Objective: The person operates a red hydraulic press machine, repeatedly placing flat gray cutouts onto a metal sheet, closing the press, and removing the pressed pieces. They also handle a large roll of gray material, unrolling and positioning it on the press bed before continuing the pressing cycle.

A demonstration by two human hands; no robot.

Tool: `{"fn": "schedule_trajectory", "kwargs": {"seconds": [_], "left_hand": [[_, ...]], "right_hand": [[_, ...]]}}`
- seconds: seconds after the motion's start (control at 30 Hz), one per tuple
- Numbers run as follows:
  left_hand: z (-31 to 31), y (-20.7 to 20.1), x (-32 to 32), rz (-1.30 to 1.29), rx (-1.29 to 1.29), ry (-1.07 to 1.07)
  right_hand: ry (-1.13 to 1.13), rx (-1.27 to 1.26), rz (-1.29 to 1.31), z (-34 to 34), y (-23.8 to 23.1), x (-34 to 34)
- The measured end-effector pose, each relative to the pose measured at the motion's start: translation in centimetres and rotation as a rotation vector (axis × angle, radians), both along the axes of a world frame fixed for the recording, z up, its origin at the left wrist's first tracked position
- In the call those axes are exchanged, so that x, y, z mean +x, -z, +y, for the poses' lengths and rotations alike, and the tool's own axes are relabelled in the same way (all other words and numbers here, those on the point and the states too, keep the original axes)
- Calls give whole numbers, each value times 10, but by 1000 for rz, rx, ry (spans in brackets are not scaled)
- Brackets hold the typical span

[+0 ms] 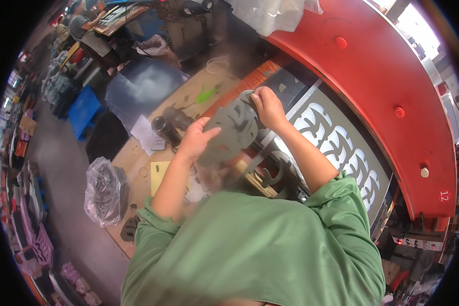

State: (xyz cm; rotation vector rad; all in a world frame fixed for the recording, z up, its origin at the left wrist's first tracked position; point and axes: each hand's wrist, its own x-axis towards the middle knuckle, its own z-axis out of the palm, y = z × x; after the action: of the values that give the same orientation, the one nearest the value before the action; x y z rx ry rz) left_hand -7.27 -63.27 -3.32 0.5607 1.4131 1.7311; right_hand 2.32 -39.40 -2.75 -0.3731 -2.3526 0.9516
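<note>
Between my two hands hangs a thin grey die-cut sheet [228, 133] with curved cut-outs; its lower part is blurred. My left hand [195, 138] is closed on the sheet's left edge, thumb on top. My right hand [268, 108] pinches its upper right corner, where a curved flap of the same grey material sticks up. To the right lies a grey cutting bed [350, 133] with rows of pale curved openings. Below the sheet a loose dark grey curved piece [273, 176] rests near a strip of light wood.
A red machine beam [362, 66] arches over the right side. On the wooden table are a dark bottle [164, 128], white papers [146, 133], a green tool [206, 95] and a clear plastic bag [105, 193] of dark pieces. A person [89, 35] works far left.
</note>
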Motion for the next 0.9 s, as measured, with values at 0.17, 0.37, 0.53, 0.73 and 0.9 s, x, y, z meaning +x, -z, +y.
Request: {"fn": "schedule_trajectory", "kwargs": {"seconds": [0.17,0.37,0.53,0.73,0.9], "left_hand": [[7,9,-6,73,-55,-19],[26,12,-17,669,-257,-121],[28,25,-15,999,-475,-19],[16,49,-17,918,-427,-26],[28,55,-19,912,-348,-154]], "right_hand": [[27,-358,17,6,-5,-2],[-141,-405,176,22,-3,5],[-99,-255,-268,38,16,10],[-107,179,-162,38,6,6],[-335,570,-243,29,-19,-6]]}}
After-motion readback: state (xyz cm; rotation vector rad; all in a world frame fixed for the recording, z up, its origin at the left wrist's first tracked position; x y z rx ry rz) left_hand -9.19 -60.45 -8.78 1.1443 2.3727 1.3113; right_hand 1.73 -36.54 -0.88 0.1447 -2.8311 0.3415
